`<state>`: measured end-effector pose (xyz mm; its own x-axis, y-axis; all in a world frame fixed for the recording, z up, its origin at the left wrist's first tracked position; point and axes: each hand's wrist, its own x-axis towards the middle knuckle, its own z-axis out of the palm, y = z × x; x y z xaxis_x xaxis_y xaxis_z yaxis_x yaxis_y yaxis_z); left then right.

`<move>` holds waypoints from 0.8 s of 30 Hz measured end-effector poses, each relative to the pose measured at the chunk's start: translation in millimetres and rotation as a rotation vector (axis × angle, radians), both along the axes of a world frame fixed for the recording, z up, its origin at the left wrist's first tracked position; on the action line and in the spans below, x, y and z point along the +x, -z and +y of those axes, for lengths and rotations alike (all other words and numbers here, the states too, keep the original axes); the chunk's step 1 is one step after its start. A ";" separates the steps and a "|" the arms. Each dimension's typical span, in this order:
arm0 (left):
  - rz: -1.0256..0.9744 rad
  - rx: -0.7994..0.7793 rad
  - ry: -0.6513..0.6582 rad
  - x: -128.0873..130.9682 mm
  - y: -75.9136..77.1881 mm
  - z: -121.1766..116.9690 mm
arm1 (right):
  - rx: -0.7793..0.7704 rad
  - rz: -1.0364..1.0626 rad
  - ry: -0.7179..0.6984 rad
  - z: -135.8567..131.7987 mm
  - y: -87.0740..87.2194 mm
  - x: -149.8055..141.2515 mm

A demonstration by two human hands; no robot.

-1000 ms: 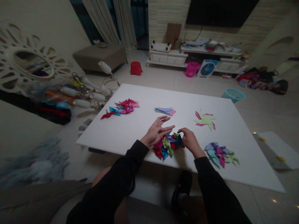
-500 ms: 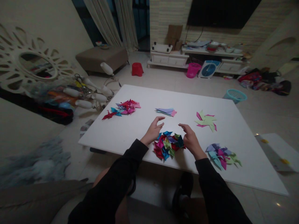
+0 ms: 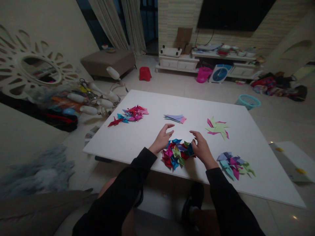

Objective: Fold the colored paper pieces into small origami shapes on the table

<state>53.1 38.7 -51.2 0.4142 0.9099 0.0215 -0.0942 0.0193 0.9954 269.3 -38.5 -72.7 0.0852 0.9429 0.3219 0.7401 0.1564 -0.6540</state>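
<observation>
A heap of colourful folded-paper pieces (image 3: 176,153) lies near the front edge of the white table (image 3: 118,144). At its left side is my left hand (image 3: 162,137), fingers apart and curved, holding nothing. My right hand (image 3: 199,144) is at the heap's right side, also with spread fingers and nothing in them; whether it touches the paper I cannot tell. Beyond the hands lies a small stack of folded paper strips (image 3: 176,118). To the right are a green and pink paper pinwheel shape (image 3: 218,127) and a pastel folded-paper pile (image 3: 235,165).
A pile of red, pink and blue paper cranes (image 3: 131,114) lies on the table's left part. Past the far right corner stands a blue basket (image 3: 248,101). A lamp with several white shades (image 3: 104,103) stands off the left edge. A red stool (image 3: 144,74) is farther back.
My right hand has shifted very slightly, its fingers a little more curled. The left hand and the paper piles look the same.
</observation>
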 end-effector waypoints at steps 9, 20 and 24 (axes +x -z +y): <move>-0.053 -0.091 0.008 2.1 -3.5 -1.9 | -0.017 -0.006 0.000 -0.4 0.5 -0.1; -0.113 -0.123 -0.003 -0.4 -9.8 0.1 | -0.012 -0.039 0.005 -1.8 -2.5 -1.3; -0.113 -0.125 0.006 -0.7 -10.6 0.2 | -0.017 -0.032 0.003 -1.3 -1.6 -1.4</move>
<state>52.4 39.0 -40.7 0.4212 0.9059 -0.0445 -0.2049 0.1429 0.9683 267.9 -39.8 -71.1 0.0778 0.9480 0.3087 0.7611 0.1435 -0.6326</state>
